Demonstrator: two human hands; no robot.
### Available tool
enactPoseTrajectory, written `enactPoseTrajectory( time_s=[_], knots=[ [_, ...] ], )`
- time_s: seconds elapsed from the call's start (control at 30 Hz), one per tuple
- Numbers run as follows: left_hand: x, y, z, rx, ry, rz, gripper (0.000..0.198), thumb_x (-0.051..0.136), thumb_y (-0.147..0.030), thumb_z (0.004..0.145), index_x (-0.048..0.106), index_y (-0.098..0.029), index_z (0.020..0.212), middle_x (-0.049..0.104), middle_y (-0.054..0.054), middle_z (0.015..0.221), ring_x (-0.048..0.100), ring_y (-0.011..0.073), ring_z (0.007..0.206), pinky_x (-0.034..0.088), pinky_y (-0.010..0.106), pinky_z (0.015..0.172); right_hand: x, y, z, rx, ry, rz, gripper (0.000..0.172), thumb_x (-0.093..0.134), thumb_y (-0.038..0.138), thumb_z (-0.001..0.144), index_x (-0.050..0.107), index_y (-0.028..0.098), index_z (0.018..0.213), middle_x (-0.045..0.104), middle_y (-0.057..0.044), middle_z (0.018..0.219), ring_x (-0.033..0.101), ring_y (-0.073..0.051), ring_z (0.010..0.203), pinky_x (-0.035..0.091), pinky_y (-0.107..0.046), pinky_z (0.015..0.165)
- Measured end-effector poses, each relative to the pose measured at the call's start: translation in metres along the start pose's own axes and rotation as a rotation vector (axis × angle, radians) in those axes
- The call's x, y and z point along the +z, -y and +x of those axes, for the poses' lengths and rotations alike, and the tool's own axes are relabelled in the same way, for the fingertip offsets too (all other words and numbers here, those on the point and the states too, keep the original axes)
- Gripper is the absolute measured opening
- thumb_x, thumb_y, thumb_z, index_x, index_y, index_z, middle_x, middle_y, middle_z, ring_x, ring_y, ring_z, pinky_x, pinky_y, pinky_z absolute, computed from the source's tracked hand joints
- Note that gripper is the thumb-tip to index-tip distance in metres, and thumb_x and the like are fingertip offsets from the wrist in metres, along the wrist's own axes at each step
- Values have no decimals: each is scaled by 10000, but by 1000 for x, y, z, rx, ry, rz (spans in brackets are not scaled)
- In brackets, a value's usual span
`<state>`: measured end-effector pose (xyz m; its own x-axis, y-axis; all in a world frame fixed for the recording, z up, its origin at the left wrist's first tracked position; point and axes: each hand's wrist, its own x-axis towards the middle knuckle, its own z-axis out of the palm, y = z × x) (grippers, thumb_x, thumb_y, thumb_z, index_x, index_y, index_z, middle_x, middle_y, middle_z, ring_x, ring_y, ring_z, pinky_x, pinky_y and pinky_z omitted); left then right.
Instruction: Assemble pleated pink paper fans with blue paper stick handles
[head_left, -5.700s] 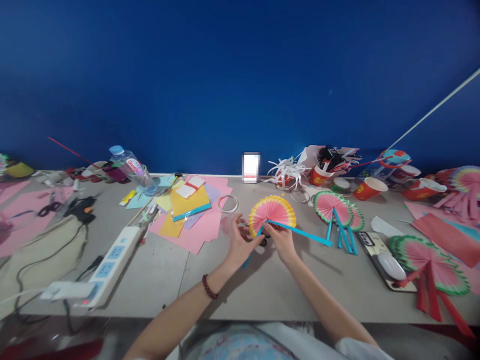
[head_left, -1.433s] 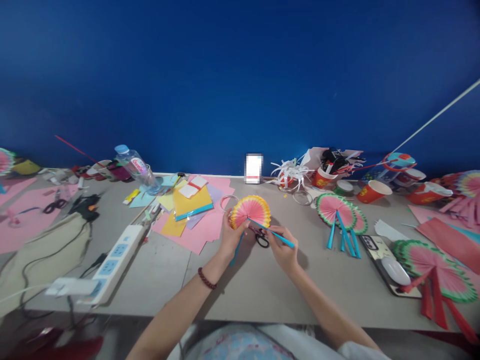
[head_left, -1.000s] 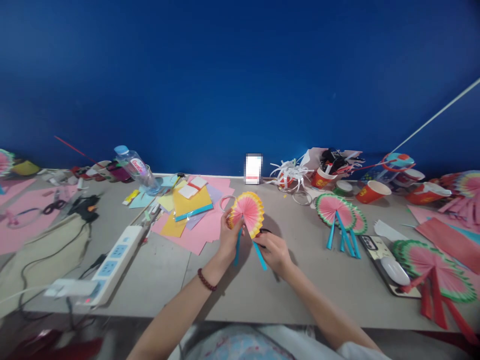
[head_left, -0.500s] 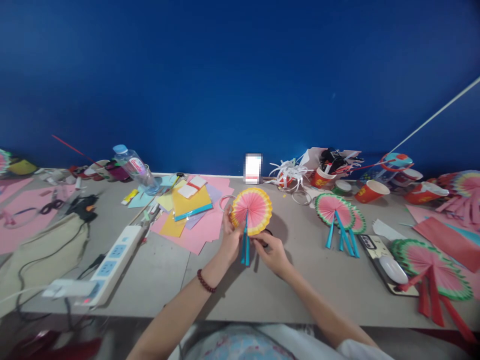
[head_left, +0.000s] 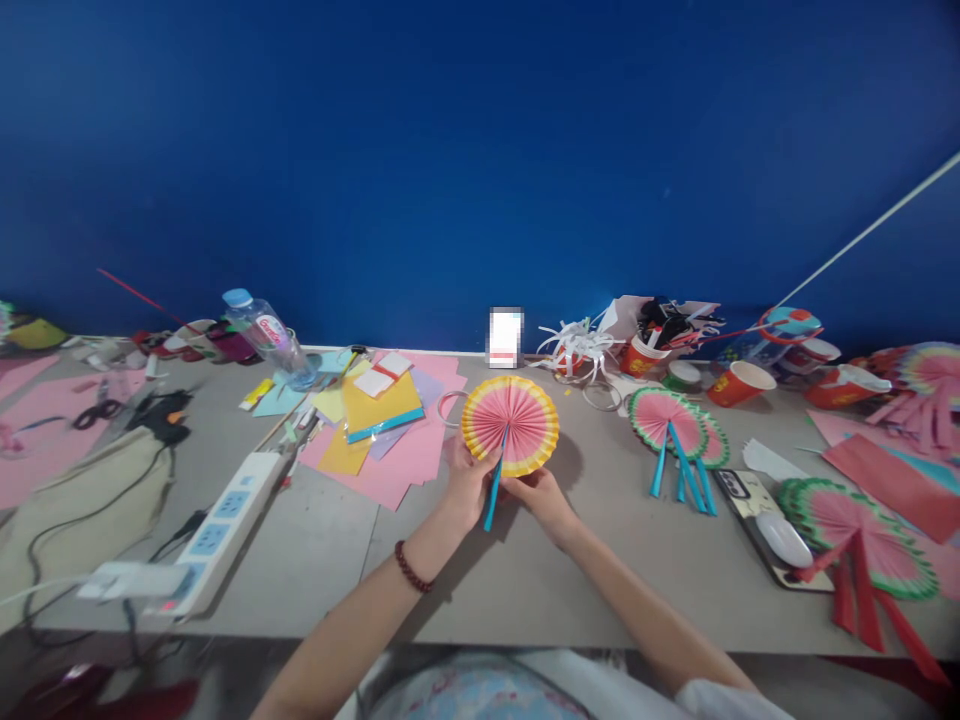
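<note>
Holding the pink-and-yellow paper fan (head_left: 510, 425) opened fully round, centre of the head view, just above the desk (head_left: 525, 590). The left hand (head_left: 465, 480) and right hand (head_left: 541, 493) are both pinched tight on the blue handle strips (head_left: 493, 490) below it. I'd keep those strips flush and squeeze close to the pleats, so the circle doesn't spring back. A bit over a second ago it was only a half circle with the strips splayed wide; now they meet.

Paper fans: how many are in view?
5 at least: the held yellow-rimmed fan, two overlapping green-rimmed fans right of it, a red-handled fan by the mouse, a multicoloured fan far right. Stacks may hide more.
</note>
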<state>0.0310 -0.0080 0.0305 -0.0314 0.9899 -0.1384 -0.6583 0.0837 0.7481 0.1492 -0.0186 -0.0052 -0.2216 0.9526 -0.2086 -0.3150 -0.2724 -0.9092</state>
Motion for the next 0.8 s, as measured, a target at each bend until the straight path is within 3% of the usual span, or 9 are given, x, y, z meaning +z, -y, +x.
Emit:
enactPoseTrajectory(
  time_s=[0.1, 0.27, 0.4, 0.57, 0.7, 0.8],
  knots=[
    [2, -2, -3, 3, 20, 0, 608, 826, -223, 597, 533, -260, 1128, 662, 41, 1112, 651, 211, 992, 532, 341, 851, 2, 2, -4, 64, 60, 86, 345, 831, 389, 599, 691, 169, 825, 697, -15, 745, 621, -133, 619, 527, -285, 627],
    [1, -5, -5, -92, -18, 50, 511, 826, -265, 608, 532, -237, 1025, 689, 16, 910, 679, 188, 767, 551, 314, 670, 2, 4, -5, 123, 75, 158, 321, 837, 367, 603, 696, 154, 797, 671, -13, 713, 581, -101, 590, 470, -225, 541],
    [-3, -4, -1, -56, -18, 75, 538, 843, -251, 573, 556, -212, 1026, 684, 39, 971, 672, 198, 855, 548, 321, 752, 0, 4, -4, 135, 71, 169, 332, 826, 392, 617, 678, 148, 787, 650, -6, 663, 569, -93, 559, 439, -200, 484],
    [-9, 1, 5, 23, -4, 114, 632, 817, -236, 612, 527, -249, 1173, 630, 65, 1180, 617, 225, 1066, 510, 359, 898, -3, 2, -2, 14, 8, -76, 358, 793, 448, 624, 664, 158, 789, 651, 2, 618, 561, -112, 493, 479, -244, 495],
    [-8, 3, 3, 59, -3, 181, 618, 808, -243, 624, 530, -240, 1175, 632, 73, 1169, 619, 229, 1055, 509, 363, 896, -6, -2, 0, -109, -65, -323, 399, 676, 564, 702, 636, 171, 639, 648, -22, 561, 580, -139, 477, 483, -262, 498],
    [-7, 3, 1, 83, -28, 219, 598, 815, -237, 611, 545, -233, 1145, 646, 65, 1137, 624, 222, 1047, 502, 350, 906, -6, -5, 0, -129, -129, -457, 466, 571, 610, 771, 564, 192, 564, 578, -8, 450, 509, -126, 383, 407, -243, 410]
  ],
)
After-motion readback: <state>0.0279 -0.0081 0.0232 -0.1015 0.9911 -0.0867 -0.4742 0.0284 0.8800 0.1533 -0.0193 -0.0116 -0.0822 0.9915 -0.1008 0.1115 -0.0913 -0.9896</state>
